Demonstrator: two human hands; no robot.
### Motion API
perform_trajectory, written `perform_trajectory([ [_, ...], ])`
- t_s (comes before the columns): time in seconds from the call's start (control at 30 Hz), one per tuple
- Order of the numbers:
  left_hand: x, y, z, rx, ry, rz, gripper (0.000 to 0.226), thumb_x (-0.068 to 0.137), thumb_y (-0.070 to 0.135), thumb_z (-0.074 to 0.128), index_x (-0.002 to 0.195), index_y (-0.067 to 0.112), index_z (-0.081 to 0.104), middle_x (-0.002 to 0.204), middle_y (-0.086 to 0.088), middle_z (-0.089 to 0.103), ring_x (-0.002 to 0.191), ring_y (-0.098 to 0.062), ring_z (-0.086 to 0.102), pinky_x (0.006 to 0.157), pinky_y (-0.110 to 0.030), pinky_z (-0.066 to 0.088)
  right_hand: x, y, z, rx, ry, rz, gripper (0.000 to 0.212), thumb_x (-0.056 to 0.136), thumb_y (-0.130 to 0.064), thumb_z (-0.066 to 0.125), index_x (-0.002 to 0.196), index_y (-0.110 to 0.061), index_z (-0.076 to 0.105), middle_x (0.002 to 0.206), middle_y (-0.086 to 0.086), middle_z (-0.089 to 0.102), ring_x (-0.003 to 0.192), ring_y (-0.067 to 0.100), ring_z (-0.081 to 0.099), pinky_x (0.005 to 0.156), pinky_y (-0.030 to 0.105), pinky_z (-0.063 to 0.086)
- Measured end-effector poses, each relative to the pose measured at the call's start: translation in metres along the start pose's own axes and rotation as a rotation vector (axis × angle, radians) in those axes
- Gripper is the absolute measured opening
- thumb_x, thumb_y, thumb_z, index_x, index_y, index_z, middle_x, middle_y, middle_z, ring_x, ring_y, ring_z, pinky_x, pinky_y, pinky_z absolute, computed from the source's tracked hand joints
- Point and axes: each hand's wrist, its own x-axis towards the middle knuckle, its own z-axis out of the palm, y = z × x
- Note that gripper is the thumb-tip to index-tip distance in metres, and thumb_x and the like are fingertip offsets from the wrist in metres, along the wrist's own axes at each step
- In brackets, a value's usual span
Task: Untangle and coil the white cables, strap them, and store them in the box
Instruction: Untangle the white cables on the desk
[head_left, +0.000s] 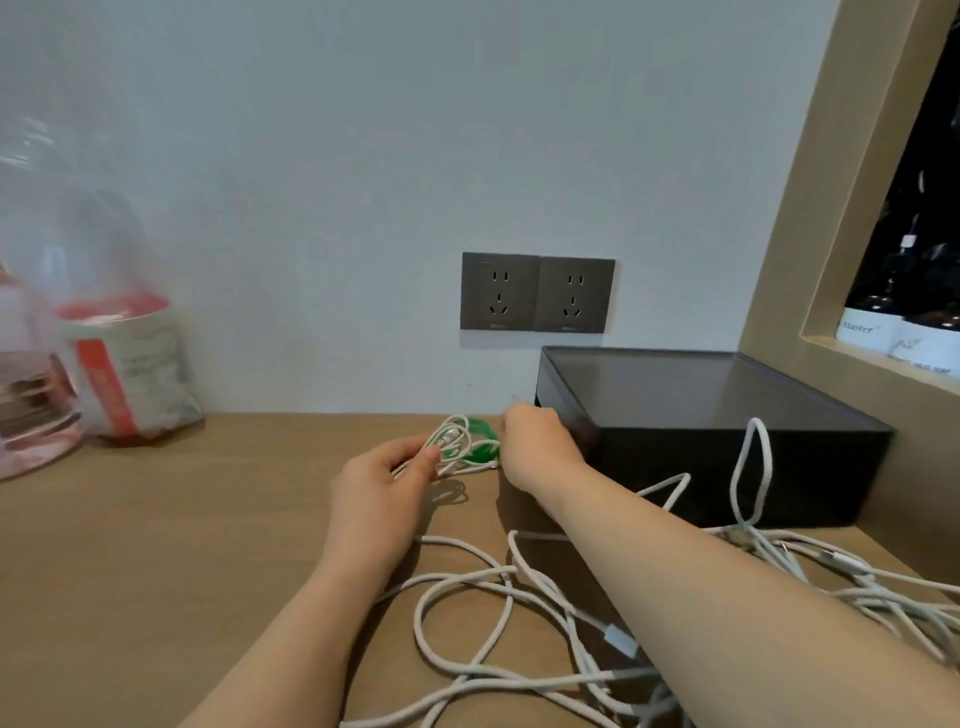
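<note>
Soft, even, cool light; diffuse shadows fall on the tabletop (156, 519) beneath the coiled cable (453, 441), left hand (374, 499) and right hand (535, 447). The box (675, 387) lid carries a dull sheen. The plastic bag (78, 312) at left is blurred, with glare streaks; wide-angle distortion tilts the wooden frame (810, 208) at right.

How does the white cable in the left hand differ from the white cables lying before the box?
The coiled cable is wound in tight loops; the loose cables sprawl in wide tangled loops. The left hand grips the coiled cable, with a green strap against it; the loose cables lie on the table, unstrapped. Both are white.
</note>
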Motion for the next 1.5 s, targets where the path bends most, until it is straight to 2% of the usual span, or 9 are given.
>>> perform_trajectory([
  [0.1,0.009,-0.007,-0.001,-0.091,0.019,-0.064,0.011,0.087,0.018,0.065,0.087,0.024,0.074,0.077,0.007,0.071,0.077,-0.012,0.063,0.074,-0.028,0.046,0.018,-0.002,0.005,-0.087,-0.051,0.021,0.025,0.090,0.008,0.039,0.108,0.000,0.055,0.113,0.018,0.057,0.100,0.033,0.055,0.071,0.032,0.040],
  [0.27,0.010,-0.004,-0.003,-0.172,-0.020,-0.134,0.022,0.087,0.014,0.063,0.074,0.029,0.071,0.056,0.013,0.063,0.040,0.002,0.046,0.049,-0.023,0.035,0.027,-0.004,0.007,-0.214,-0.135,0.038,0.016,0.089,0.007,0.041,0.095,0.001,0.054,0.094,0.012,0.052,0.089,0.030,0.055,0.074,0.034,0.041],
  [0.37,0.011,-0.002,-0.001,-0.163,-0.005,-0.146,0.013,0.087,0.016,0.063,0.082,0.024,0.073,0.065,0.008,0.068,0.045,0.000,0.047,0.054,-0.024,0.037,0.023,-0.005,0.009,-0.261,-0.143,0.052,0.031,0.091,0.002,0.043,0.120,-0.003,0.051,0.116,0.014,0.054,0.107,0.031,0.054,0.077,0.034,0.041],
  [0.57,0.010,0.008,0.000,-0.265,0.022,-0.179,0.012,0.089,0.015,0.061,0.085,0.020,0.071,0.069,0.003,0.066,0.041,-0.001,0.045,0.047,-0.018,0.038,0.007,-0.014,-0.010,-0.373,0.111,-0.120,0.020,0.088,0.007,0.044,0.100,-0.002,0.058,0.093,0.012,0.056,0.085,0.030,0.053,0.062,0.031,0.038],
  [0.7,0.007,0.021,0.004,-0.457,0.008,-0.264,0.011,0.091,0.014,0.059,0.085,0.016,0.068,0.067,0.001,0.061,0.038,0.000,0.043,0.036,-0.013,0.034,0.000,-0.022,-0.048,-0.086,0.249,-0.091,0.025,0.087,-0.004,0.046,0.064,-0.009,0.037,0.062,0.004,0.037,0.068,0.029,0.043,0.049,0.029,0.031],
  [0.97,-0.016,0.053,0.013,-0.407,-0.071,-0.206,0.013,0.090,0.014,0.061,0.089,0.023,0.051,0.067,-0.001,0.064,0.035,-0.002,0.043,0.033,-0.015,0.032,-0.088,0.035,-0.087,0.711,0.233,-0.005,0.010,0.086,-0.018,0.059,0.078,-0.017,0.065,0.066,-0.004,0.059,0.063,0.012,0.052,0.059,0.029,0.044],
  [1.23,-0.064,0.101,0.041,-0.523,-0.079,-0.212,0.015,0.087,0.014,0.064,0.080,0.011,0.051,0.066,-0.002,0.067,0.041,-0.004,0.042,0.034,-0.014,0.032,-0.105,0.076,-0.065,1.006,0.208,0.081,0.010,0.091,-0.013,0.055,0.089,-0.015,0.065,0.063,0.003,0.058,0.048,0.007,0.053,0.052,0.019,0.048],
  [1.33,-0.069,0.113,0.052,-0.839,-0.113,-0.378,0.015,0.088,0.013,0.060,0.079,0.009,0.048,0.068,-0.005,0.061,0.039,-0.003,0.038,0.029,-0.011,0.025,-0.104,0.082,-0.067,1.123,0.232,0.068,0.012,0.089,-0.005,0.057,0.087,-0.014,0.065,0.068,0.006,0.063,0.051,0.006,0.060,0.054,0.018,0.052],
  [1.5,-0.076,0.107,0.069,-0.774,-0.286,-0.386,0.020,0.086,0.013,0.060,0.071,0.010,0.047,0.073,-0.009,0.052,0.040,-0.005,0.035,0.028,-0.011,0.025,-0.106,0.084,-0.063,1.147,0.241,0.006,0.012,0.085,-0.005,0.062,0.086,-0.017,0.065,0.076,-0.001,0.068,0.066,0.007,0.066,0.055,0.017,0.052],
])
